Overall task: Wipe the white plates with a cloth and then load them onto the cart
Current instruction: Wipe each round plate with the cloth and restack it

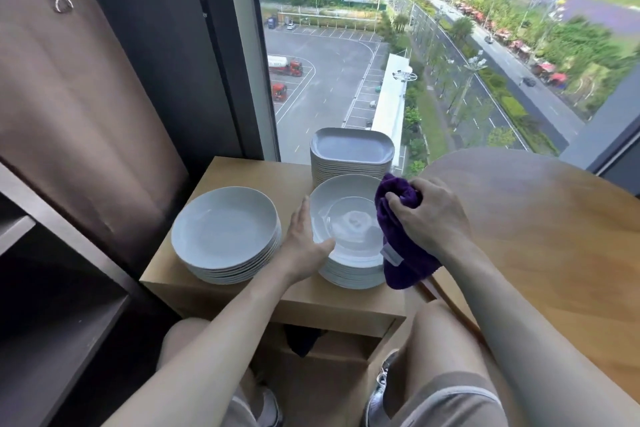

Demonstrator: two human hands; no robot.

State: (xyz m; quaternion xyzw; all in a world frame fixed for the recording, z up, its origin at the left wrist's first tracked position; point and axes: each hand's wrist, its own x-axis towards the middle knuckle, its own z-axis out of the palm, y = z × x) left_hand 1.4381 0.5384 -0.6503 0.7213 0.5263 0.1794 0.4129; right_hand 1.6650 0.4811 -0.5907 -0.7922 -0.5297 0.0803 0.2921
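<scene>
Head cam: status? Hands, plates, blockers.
Hands: left hand holds top plate by its rim; right hand grips cloth at its right edge. Plate atop right stack, not yet loaded. Nothing in the way; left stack, square stack alongside.

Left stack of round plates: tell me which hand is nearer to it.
Left. The left hand sits just beside the left stack, holding the rim of the neighbouring stack's top plate; the right hand grips the purple cloth on that plate's far side.
</scene>
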